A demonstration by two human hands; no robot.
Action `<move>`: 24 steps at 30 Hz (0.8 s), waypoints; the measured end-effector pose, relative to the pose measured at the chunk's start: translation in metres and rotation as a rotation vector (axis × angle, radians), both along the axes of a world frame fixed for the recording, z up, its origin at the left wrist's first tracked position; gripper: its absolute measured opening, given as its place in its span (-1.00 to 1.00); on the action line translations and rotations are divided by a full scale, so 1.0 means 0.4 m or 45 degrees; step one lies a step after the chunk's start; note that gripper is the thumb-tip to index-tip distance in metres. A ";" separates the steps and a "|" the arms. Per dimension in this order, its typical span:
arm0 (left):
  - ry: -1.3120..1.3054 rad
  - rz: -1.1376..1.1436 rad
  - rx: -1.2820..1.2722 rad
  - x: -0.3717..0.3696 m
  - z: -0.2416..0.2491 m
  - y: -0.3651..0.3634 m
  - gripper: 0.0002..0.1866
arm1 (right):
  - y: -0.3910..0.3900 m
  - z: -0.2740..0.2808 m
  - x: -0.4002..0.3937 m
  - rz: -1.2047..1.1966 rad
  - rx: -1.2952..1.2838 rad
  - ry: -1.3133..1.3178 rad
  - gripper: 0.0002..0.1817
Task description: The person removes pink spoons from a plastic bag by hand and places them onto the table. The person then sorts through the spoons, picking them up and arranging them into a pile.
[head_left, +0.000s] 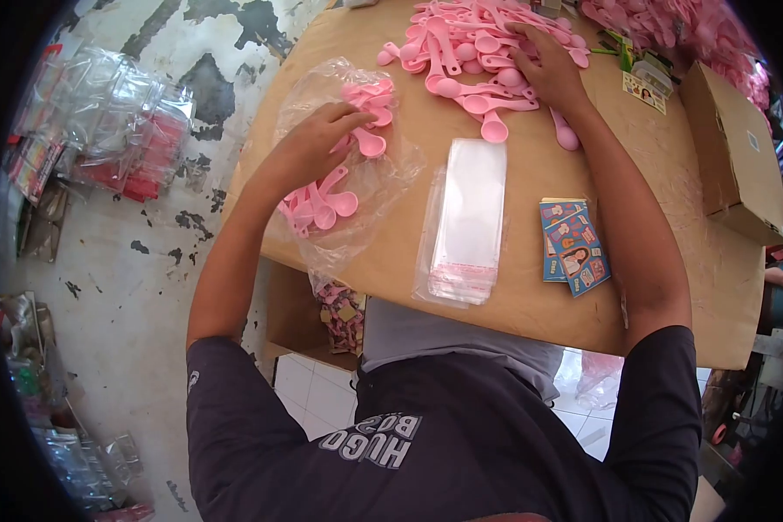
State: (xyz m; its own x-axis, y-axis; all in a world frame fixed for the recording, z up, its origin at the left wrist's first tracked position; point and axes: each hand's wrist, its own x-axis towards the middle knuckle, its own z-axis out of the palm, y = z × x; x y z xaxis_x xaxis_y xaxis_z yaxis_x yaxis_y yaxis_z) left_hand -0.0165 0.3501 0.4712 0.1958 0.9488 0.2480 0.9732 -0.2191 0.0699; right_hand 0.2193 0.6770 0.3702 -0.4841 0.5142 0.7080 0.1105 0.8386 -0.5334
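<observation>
My left hand (319,139) is over a clear plastic sheet (391,178) at the table's left, its fingers bent against some pink spoons (370,143). More pink spoons (324,204) lie on the plastic just below it. At the far side, my right hand (548,70) reaches into a big heap of pink spoons (474,52), fingers spread over the heap's right part. Whether either hand grips a spoon is hard to tell. Between my arms lies a stack of clear plastic sleeves (470,217). Blue printed cards (574,244) sit beside my right forearm.
An open cardboard box (731,157) stands at the table's right, near a small yellow card (644,93). Below the table's left edge is a box of small pink items (342,322). Packaged goods (104,122) lie on the floor at left.
</observation>
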 end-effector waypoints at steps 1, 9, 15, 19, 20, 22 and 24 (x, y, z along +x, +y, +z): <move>-0.023 -0.039 -0.041 0.001 -0.009 0.005 -0.56 | 0.000 -0.001 -0.001 0.016 -0.001 0.017 -0.54; -0.142 -0.004 -0.192 -0.023 -0.015 0.026 -0.60 | 0.000 0.000 0.003 0.054 -0.094 -0.009 -0.52; -0.557 0.067 -0.249 -0.008 0.020 0.023 -0.63 | -0.003 0.002 0.003 0.026 -0.062 -0.024 -0.52; -0.753 -0.063 -0.180 0.012 0.005 0.069 -0.64 | -0.004 0.004 0.005 0.027 -0.060 -0.019 -0.53; -0.752 -0.065 -0.179 0.021 0.010 0.081 -0.64 | -0.004 0.006 0.004 0.024 -0.058 -0.019 -0.53; -0.706 -0.080 -0.229 0.037 0.023 0.106 -0.65 | -0.004 0.005 0.006 0.040 -0.031 -0.004 -0.54; -0.652 -0.083 -0.275 0.052 0.042 0.138 -0.65 | -0.011 0.010 0.010 0.045 -0.077 -0.005 -0.54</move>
